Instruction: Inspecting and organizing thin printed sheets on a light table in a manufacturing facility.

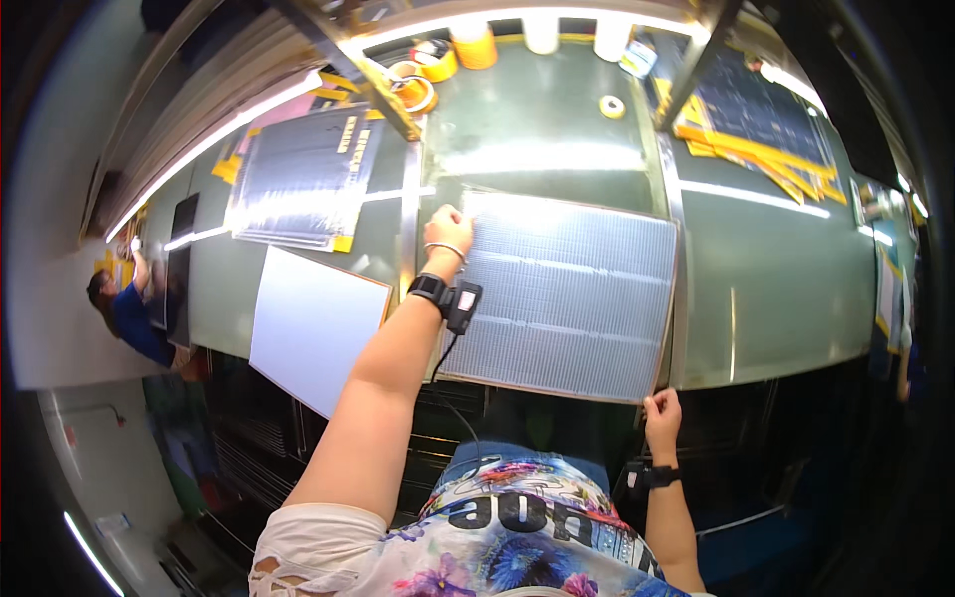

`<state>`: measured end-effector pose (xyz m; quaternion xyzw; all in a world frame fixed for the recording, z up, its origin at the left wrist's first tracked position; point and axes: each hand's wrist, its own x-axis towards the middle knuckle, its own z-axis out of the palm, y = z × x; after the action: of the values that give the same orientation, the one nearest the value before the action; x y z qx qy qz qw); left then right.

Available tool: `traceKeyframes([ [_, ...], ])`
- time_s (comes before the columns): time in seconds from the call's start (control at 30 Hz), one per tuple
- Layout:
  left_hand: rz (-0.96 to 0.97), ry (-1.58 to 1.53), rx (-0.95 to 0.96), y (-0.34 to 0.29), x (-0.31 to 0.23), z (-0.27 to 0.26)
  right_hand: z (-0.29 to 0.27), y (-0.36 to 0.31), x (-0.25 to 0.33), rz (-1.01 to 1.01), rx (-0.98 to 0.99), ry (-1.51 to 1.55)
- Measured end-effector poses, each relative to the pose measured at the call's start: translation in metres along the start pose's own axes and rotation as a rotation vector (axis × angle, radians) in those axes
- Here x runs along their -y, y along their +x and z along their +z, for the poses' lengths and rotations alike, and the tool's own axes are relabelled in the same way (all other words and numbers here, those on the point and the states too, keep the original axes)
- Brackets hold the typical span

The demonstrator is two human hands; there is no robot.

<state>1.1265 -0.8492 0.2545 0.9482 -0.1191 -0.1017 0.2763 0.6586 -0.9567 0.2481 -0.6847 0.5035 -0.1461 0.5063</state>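
Note:
A rectangular solar panel (567,289) with fine grid lines and two pale bands lies in front of me, its near edge by the table's front edge. My left hand (450,231) is closed at its far left corner, the fingertips partly hidden. At the near right corner my right hand (662,413) pinches the panel's edge between thumb and fingers. To the left, a plain white sheet or panel (313,323) with a thin orange-brown edge juts over the table's front edge.
Dark panels with yellow tape (303,174) lie at the left; more dark panels (756,109) lie at the far right. Orange tape rolls (413,95), white rolls (540,35) and a small tape roll (612,106) stand at the back. Metal posts rise beside me. A person (134,308) works far left.

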Motion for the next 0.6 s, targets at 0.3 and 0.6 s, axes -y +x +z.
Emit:
traceKeyframes([
  [0.3,0.221,0.143,0.057,-0.006,-0.004,-0.009,0.000,0.005,0.013,0.004,0.040,0.008],
  [0.6,0.230,0.418,0.164,0.000,-0.012,-0.006,-0.001,0.004,0.011,0.033,0.051,-0.022],
])
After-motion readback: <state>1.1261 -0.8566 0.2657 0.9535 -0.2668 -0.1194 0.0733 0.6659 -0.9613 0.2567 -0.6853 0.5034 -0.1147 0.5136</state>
